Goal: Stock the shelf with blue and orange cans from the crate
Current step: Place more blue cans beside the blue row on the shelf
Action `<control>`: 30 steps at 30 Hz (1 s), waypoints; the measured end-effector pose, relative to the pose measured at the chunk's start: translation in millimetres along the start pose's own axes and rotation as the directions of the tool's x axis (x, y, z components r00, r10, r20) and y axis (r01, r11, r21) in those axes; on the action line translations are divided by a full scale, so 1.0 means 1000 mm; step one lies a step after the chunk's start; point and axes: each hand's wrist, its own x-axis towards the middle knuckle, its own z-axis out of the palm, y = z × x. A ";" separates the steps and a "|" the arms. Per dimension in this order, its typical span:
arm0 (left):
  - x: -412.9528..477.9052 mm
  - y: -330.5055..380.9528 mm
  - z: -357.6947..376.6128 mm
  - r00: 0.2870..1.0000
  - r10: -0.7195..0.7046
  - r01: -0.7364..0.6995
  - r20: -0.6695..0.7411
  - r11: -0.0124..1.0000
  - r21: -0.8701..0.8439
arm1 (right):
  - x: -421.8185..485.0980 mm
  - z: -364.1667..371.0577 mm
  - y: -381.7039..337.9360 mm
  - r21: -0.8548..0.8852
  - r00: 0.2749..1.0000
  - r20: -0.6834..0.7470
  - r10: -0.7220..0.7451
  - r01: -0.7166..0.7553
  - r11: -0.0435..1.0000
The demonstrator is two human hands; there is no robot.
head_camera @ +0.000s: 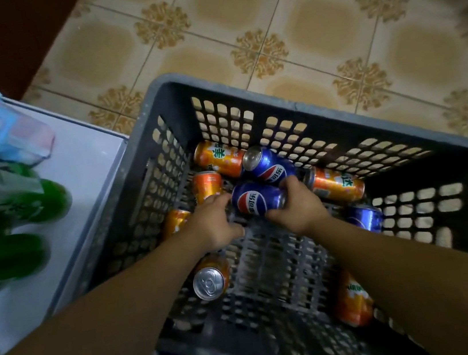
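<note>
Blue can [257, 199] lies on its side near the middle of the crate [460, 151], and I have both hands on it: my left hand [213, 223] touches its one end with the fingers half curled, and my right hand [298, 207] is closed around the other end, so I judge that the grip is taken from two sides because the can would roll on the grid floor. A second blue can [268, 165] lies just behind it, touching it, and a third blue can [364, 217] is by the right wall. Orange cans are scattered around; one orange can [218, 157] rests at the far wall, another [336, 184] lies just right of my right hand, and one upright orange can [211, 278] stands under my left forearm. They lie loose, not in rows, which is why I must pick them one by one. The crate stands on the tiled floor [325, 23], just beside a white shelf [90, 167] at the left, where blurred green bottles [49, 200] and packets already stand. Many cans remain, so I judge the stocking is far from finished.
</note>
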 end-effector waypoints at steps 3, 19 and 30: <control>-0.019 0.007 -0.007 1.000 0.007 -0.008 -0.017 0.999 -0.048 | -0.023 -0.016 -0.018 0.080 0.993 -0.095 -0.069 0.076 0.994; -0.315 0.059 -0.127 0.872 0.234 -0.391 -0.430 0.862 -0.324 | -0.296 -0.127 -0.217 0.277 0.753 -0.466 -0.464 0.622 0.732; -0.568 -0.013 -0.164 0.578 0.151 -0.443 -0.802 0.883 -0.153 | -0.522 -0.095 -0.366 0.050 0.440 -0.368 -0.819 0.889 0.455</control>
